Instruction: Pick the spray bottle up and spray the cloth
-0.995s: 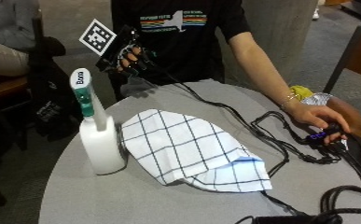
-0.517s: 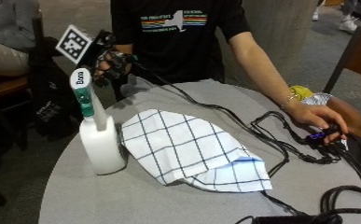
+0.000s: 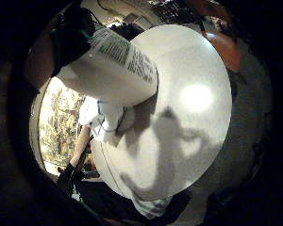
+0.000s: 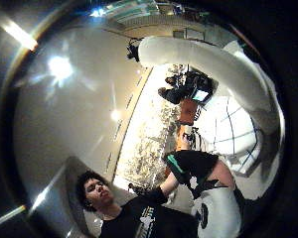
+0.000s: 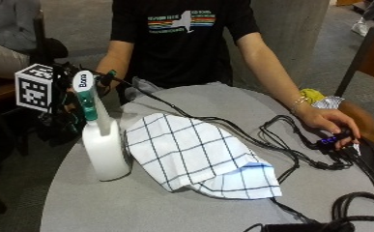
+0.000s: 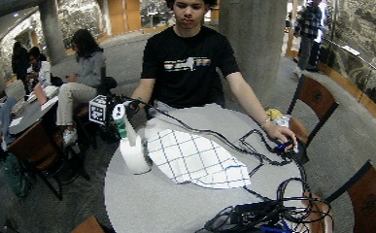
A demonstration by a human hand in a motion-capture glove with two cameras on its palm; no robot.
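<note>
On the round surface [image 5: 174, 212], in the outside view, the bottle [image 5: 103, 150] stands upright just beside the checked cloth [image 5: 193, 157], which lies spread toward the person's bare hand [image 5: 328, 123]. The gloved hand [image 5: 67, 96] sits behind the bottle's green-and-white head; whether its fingers have closed on it cannot be told. In the little-finger view the bottle [image 3: 108, 70] fills the space close to the palm, standing on the surface [image 3: 188, 117]. In the thumb view its white body [image 4: 208, 64] curves past the cloth [image 4: 233, 129].
</note>
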